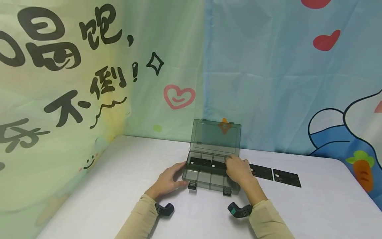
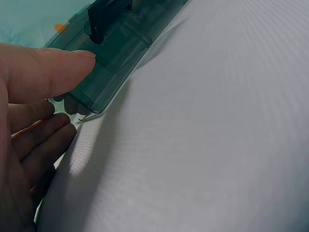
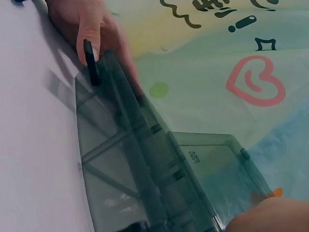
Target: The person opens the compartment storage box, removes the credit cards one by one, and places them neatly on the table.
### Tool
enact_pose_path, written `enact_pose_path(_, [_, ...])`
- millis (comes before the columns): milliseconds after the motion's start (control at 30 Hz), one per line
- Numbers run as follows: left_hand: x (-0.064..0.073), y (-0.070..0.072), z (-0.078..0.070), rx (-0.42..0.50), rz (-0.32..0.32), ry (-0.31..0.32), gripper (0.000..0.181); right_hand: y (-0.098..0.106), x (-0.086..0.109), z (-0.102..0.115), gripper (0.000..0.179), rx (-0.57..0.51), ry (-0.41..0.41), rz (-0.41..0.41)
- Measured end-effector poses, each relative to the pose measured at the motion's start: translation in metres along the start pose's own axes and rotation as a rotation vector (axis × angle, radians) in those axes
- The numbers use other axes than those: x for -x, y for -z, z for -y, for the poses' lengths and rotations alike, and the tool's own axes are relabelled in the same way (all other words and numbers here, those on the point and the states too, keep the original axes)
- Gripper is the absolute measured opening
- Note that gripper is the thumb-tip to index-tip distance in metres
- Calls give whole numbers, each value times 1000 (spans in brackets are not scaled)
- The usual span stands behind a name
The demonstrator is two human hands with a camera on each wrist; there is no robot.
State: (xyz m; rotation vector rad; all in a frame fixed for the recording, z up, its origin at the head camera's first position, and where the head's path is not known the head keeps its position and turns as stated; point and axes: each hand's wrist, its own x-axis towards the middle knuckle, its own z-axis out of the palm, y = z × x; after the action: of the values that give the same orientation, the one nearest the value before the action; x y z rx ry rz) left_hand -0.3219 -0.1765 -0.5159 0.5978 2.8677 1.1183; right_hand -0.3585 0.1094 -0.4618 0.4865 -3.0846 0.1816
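Observation:
A see-through grey-green compartment box (image 1: 200, 176) stands on the white table with its lid (image 1: 215, 134) raised at the back. My left hand (image 1: 167, 181) holds its front left corner, the thumb (image 2: 72, 72) against the front wall near a latch and the other fingers at the left side. My right hand (image 1: 238, 169) reaches over the back right part of the box, fingers bent down by the rim. One black card (image 1: 200, 161) shows in the back row; a second black card (image 1: 219, 165) lies beside the right fingers, partly covered. I cannot tell whether they pinch it.
Two more black cards lie on the table right of the box, a nearer card (image 1: 261, 172) and a farther card (image 1: 287, 178) marked VIP. Printed cloth (image 1: 253, 83) hangs behind the table (image 1: 98, 189). Two front latches (image 1: 226, 191) jut toward me.

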Motion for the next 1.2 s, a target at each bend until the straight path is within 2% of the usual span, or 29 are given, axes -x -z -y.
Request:
enact_pose_path(367, [2, 0, 1, 1, -7, 2, 79, -3, -4, 1, 19, -47, -24, -41])
enact_pose_path(667, [1, 0, 1, -2, -5, 7, 78, -1, -1, 3, 30, 25, -29, 7])
enact_pose_path(1200, [1, 0, 1, 10, -10, -8, 78, -7, -5, 2, 20, -38, -56, -23])
